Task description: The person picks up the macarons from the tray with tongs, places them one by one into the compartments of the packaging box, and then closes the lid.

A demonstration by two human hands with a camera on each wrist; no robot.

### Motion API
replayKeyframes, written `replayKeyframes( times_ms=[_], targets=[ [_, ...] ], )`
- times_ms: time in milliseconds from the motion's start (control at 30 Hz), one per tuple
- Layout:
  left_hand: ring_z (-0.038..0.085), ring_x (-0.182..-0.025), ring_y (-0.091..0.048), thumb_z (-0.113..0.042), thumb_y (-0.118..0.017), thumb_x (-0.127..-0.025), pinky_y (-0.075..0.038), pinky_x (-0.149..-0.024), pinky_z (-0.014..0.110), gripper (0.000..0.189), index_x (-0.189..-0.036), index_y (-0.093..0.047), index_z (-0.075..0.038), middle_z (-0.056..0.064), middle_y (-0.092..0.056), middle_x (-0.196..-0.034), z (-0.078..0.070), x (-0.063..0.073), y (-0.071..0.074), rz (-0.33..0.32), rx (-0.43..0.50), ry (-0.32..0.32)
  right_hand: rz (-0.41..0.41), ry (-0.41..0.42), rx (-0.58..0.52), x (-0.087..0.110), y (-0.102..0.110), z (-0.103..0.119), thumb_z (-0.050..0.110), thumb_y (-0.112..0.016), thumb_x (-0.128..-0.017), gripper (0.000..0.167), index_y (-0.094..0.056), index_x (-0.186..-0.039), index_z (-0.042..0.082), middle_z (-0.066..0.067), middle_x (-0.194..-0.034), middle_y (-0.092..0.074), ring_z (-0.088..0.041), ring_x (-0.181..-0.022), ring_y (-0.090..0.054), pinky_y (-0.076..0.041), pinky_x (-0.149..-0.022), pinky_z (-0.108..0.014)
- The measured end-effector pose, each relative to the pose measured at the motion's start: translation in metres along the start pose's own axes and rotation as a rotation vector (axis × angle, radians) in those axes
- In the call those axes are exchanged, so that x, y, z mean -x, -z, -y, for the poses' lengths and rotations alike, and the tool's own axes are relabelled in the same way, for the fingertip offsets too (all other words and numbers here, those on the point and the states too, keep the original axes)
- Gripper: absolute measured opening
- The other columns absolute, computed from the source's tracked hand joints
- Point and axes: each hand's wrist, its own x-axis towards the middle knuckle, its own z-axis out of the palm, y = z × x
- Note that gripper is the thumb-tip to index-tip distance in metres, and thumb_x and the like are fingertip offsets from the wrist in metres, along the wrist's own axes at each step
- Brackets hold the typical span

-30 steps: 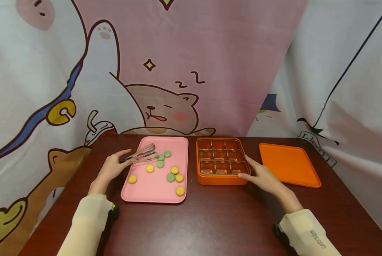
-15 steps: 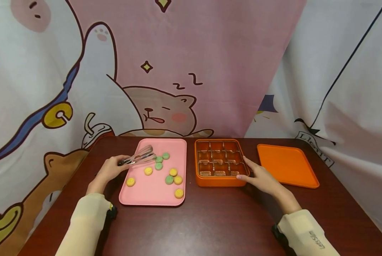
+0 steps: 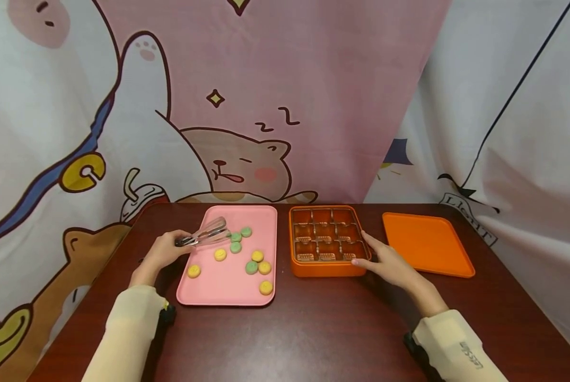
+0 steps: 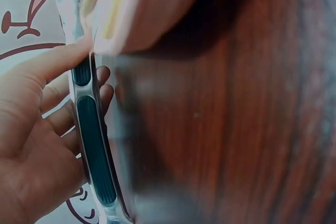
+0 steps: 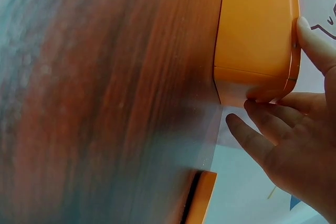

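Observation:
My left hand [image 3: 163,253] holds metal tongs [image 3: 202,236] by their dark-gripped handle, thumb on one side and fingers on the other. The tongs' two arms stand apart over the upper left of a pink tray [image 3: 218,292]. Small round green pieces [image 3: 236,247] and yellow pieces [image 3: 220,255], like mini macarons, lie scattered on the tray; one green piece is partly behind the tongs. My right hand [image 3: 392,266] rests at the near right corner of an orange box [image 3: 330,270], thumb at the rim and fingers, nearly straight, against its side. A clear insert [image 3: 326,232] divides the box into several compartments, with nothing visible inside.
An orange lid-like flat tray [image 3: 428,244] lies right of the box. Everything stands on a dark brown wooden table [image 3: 308,329]. A printed cartoon curtain [image 3: 351,95] hangs behind the table's back edge.
My left fingers, with the index raised a second ago, have come down round the tongs' handle. The right hand stays at the box's corner. The head view has shifted slightly.

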Motion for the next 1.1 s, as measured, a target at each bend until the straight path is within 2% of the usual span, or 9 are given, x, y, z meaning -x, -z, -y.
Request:
replayKeyframes(
  times_ms=[267,433,667,900,1100],
  targets=[
    [0.037,-0.102,-0.059,-0.025,-0.071,-0.092,-0.048,-0.095,0.058,0.045,-0.127,-0.060,0.002,0.028,-0.063,-0.123,0.003,0.009,0.006,-0.009,0.002,-0.002,0.002,-0.003,0.007,-0.001,-0.001,0.001,0.049,-0.064,-0.094,0.092,-0.020,-0.156,-0.003,-0.028,-0.160,-0.025,-0.050,-0.143,-0.032,-0.030,-0.111,-0.067],
    [0.039,-0.107,-0.059,-0.026,-0.071,-0.092,-0.046,-0.098,0.060,0.046,-0.128,-0.060,0.000,0.028,-0.063,-0.125,0.006,0.014,0.009,-0.025,0.010,-0.028,0.002,0.000,0.003,-0.001,-0.002,0.001,0.048,-0.064,-0.094,0.092,-0.020,-0.156,-0.003,-0.028,-0.160,-0.025,-0.049,-0.143,-0.032,-0.030,-0.111,-0.066],
    [0.041,-0.109,-0.058,-0.026,-0.072,-0.091,-0.045,-0.099,0.062,0.047,-0.130,-0.060,-0.003,0.027,-0.062,-0.128,0.006,0.021,0.014,-0.030,-0.001,-0.032,0.005,0.000,0.001,-0.002,-0.001,0.001,0.047,-0.064,-0.094,0.092,-0.020,-0.156,-0.004,-0.029,-0.160,-0.024,-0.050,-0.144,-0.031,-0.028,-0.111,-0.067],
    [0.038,-0.103,-0.060,-0.023,-0.074,-0.090,-0.047,-0.092,0.059,0.043,-0.127,-0.063,-0.004,0.026,-0.065,-0.123,0.005,0.032,0.019,-0.064,-0.019,-0.071,0.001,0.002,0.001,0.000,-0.001,0.001,0.047,-0.064,-0.094,0.092,-0.020,-0.156,-0.004,-0.029,-0.160,-0.024,-0.050,-0.143,-0.031,-0.029,-0.111,-0.067],
    [0.032,-0.096,-0.060,-0.023,-0.075,-0.089,-0.049,-0.087,0.053,0.042,-0.125,-0.065,-0.005,0.023,-0.068,-0.117,0.006,0.038,0.020,-0.049,-0.025,-0.114,-0.003,0.004,-0.005,0.000,-0.002,-0.001,0.046,-0.064,-0.094,0.091,-0.019,-0.156,-0.004,-0.029,-0.160,-0.025,-0.051,-0.143,-0.031,-0.029,-0.110,-0.068]
  ],
)
